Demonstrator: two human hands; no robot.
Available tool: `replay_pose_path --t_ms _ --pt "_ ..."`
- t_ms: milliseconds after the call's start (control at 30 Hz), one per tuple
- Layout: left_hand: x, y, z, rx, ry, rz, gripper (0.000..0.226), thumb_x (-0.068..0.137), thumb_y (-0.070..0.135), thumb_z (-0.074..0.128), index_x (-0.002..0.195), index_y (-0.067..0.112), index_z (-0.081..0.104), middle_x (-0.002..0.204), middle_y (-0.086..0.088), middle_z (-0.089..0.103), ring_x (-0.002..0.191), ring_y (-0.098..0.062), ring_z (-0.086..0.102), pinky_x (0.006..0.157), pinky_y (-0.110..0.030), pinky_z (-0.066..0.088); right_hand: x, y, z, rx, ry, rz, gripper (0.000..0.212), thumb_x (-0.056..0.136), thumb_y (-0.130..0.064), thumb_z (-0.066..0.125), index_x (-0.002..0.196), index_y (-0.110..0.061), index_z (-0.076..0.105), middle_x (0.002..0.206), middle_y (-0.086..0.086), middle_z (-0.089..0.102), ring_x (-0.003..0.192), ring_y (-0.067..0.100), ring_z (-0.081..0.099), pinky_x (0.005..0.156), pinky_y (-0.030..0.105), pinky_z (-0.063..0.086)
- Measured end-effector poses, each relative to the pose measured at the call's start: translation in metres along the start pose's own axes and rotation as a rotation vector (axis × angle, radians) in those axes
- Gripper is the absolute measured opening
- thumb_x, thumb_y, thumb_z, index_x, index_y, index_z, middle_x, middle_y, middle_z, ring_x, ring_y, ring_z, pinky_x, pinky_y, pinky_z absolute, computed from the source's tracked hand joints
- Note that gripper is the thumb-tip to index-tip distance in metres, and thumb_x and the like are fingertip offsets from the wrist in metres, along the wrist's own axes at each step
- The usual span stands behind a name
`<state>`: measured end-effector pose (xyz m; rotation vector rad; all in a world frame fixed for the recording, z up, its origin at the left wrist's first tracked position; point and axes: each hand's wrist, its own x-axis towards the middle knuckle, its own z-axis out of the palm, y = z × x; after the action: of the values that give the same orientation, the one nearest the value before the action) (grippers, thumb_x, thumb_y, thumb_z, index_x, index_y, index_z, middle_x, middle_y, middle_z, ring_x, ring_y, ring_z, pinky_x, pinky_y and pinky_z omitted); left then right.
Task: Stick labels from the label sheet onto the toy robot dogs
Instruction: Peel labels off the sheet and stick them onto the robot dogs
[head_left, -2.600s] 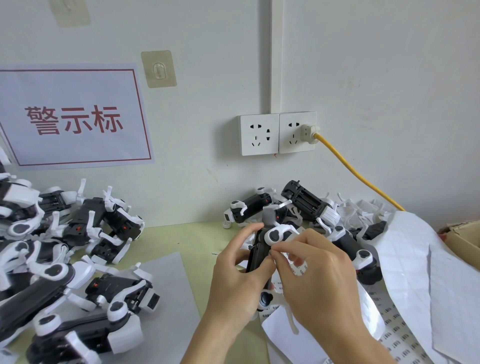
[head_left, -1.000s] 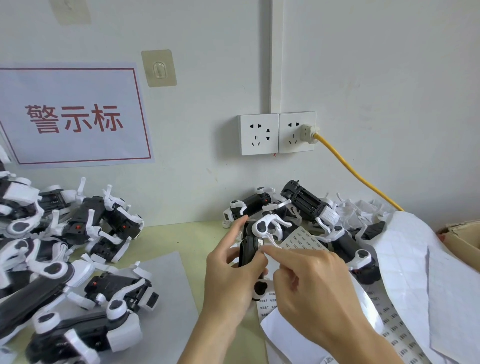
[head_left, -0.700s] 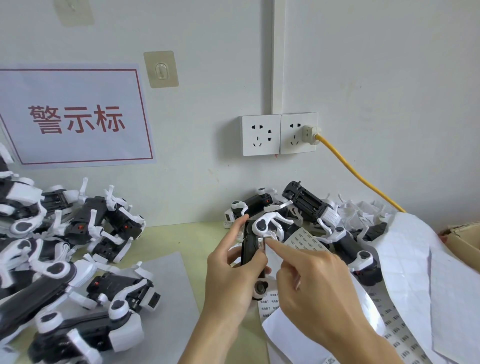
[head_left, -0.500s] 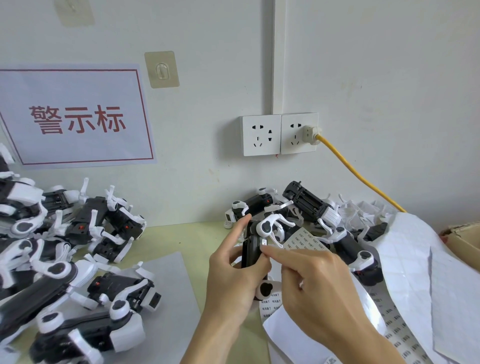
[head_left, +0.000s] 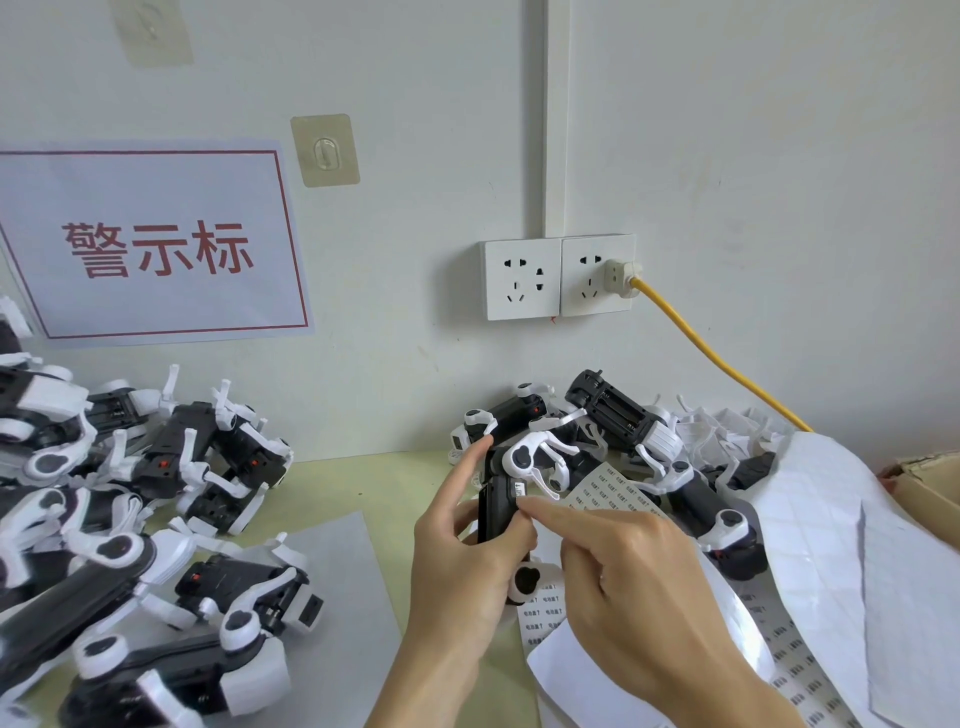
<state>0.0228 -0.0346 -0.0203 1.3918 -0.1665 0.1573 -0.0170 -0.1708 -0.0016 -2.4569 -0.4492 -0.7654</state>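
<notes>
Head view: my left hand (head_left: 470, 566) has its grip wrapped around a toy robot dog (head_left: 506, 493), black-bodied with white legs, held upright near the middle of the frame above the counter (head_left: 400, 483). Thumb and fingers curl round the lower body; the index finger stands up along its 9 o'clock side. My right hand (head_left: 631, 577) comes in from 4 o'clock, holding nothing, index fingertip (head_left: 524, 503) pressed on a small white label (head_left: 518, 488) on the dog's side, the other fingers loosely curled.

The label sheet (head_left: 618, 488), printed with rows of small labels, lies just behind the dog toward 2 o'clock, running under my right hand. A heap of toy robot dogs (head_left: 623, 421) sits at 1 o'clock against the wall; another heap (head_left: 130, 493) fills 9 o'clock down to 7 o'clock.

Open counter shows only as a pale green strip between the two heaps, toward 10 o'clock from the dog. Peeled backing paper (head_left: 841, 545) crowds 3 o'clock, with a cardboard box (head_left: 930, 483) at the frame's edge. A grey sheet (head_left: 343, 582) lies at 7 o'clock.
</notes>
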Motion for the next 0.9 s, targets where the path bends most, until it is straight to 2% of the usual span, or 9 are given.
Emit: replay_pose_path --t_ms 167,233,333,467,600,667,800,900 --pt "-0.001 0.000 0.001 -0.012 -0.014 0.003 0.069 0.085 -0.001 0.070 0.114 0.061 0.064 0.089 -0.018 0.068 0.062 -0.019 0.063 0.055 -0.020 0.053 0.001 0.005 0.005 -0.045 -0.051 0.067 0.065 0.079 -0.019 0.035 0.133 -0.048 0.058 0.051 -0.009 0.036 0.052 0.016 0.036 0.050 0.030 0.034" --pt "0.000 -0.001 0.001 -0.020 -0.009 -0.005 0.069 0.085 0.000 0.070 0.115 0.062 0.063 0.090 -0.015 0.071 0.065 -0.022 0.066 0.059 -0.022 0.055 0.001 0.005 0.005 -0.027 -0.086 0.074 0.068 0.079 -0.021 0.032 0.137 -0.049 0.053 0.052 -0.006 0.037 0.054 0.017 0.037 0.053 0.033 0.036" --pt "0.001 -0.003 0.000 -0.033 -0.009 -0.019 0.067 0.085 0.004 0.073 0.116 0.063 0.062 0.086 -0.010 0.073 0.068 -0.022 0.069 0.062 -0.025 0.055 0.001 0.001 0.004 0.008 -0.093 0.061 0.066 0.079 -0.017 0.036 0.135 -0.041 0.059 0.052 -0.007 0.036 0.055 0.019 0.036 0.051 0.035 0.034" --pt "0.001 -0.002 0.000 -0.056 -0.014 -0.035 0.064 0.071 0.019 0.073 0.117 0.063 0.062 0.085 -0.008 0.074 0.067 -0.021 0.069 0.065 -0.028 0.053 0.000 -0.001 -0.001 0.024 -0.042 0.030 0.056 0.076 -0.009 0.046 0.119 -0.031 0.073 0.053 -0.013 0.038 0.051 0.016 0.037 0.044 0.029 0.036" --pt "0.001 -0.002 -0.001 -0.082 0.000 -0.040 0.063 0.070 0.020 0.074 0.117 0.061 0.063 0.086 -0.009 0.074 0.067 -0.020 0.070 0.060 -0.024 0.052 0.001 -0.005 -0.003 -0.016 -0.045 0.027 0.056 0.073 -0.009 0.047 0.117 -0.034 0.074 0.049 -0.018 0.024 0.049 0.014 0.029 0.043 0.023 0.025" --pt "0.001 -0.002 -0.001 -0.097 0.011 -0.043 0.063 0.075 0.013 0.078 0.117 0.058 0.065 0.088 -0.011 0.074 0.066 -0.021 0.070 0.056 -0.023 0.052 0.001 -0.005 -0.002 -0.021 -0.050 0.036 0.059 0.073 -0.011 0.046 0.120 -0.037 0.072 0.047 -0.017 0.019 0.046 0.014 0.025 0.044 0.019 0.020" --pt "0.001 -0.004 -0.002 -0.095 0.006 -0.054 0.062 0.088 0.002 0.069 0.115 0.057 0.066 0.090 -0.009 0.075 0.067 -0.022 0.071 0.055 -0.024 0.051 0.001 0.000 0.003 -0.006 -0.077 0.124 0.068 0.077 -0.023 0.032 0.135 -0.051 0.055 0.047 -0.004 0.030 0.051 0.019 0.034 0.052 0.031 0.031" --pt "0.001 -0.003 -0.001 -0.119 -0.002 -0.057 0.061 0.085 0.001 0.071 0.116 0.054 0.068 0.090 -0.008 0.074 0.066 -0.024 0.070 0.056 -0.027 0.053 0.001 0.002 0.006 0.060 -0.068 0.167 0.068 0.078 -0.026 0.029 0.139 -0.048 0.051 0.050 -0.001 0.040 0.057 0.018 0.042 0.058 0.034 0.041"
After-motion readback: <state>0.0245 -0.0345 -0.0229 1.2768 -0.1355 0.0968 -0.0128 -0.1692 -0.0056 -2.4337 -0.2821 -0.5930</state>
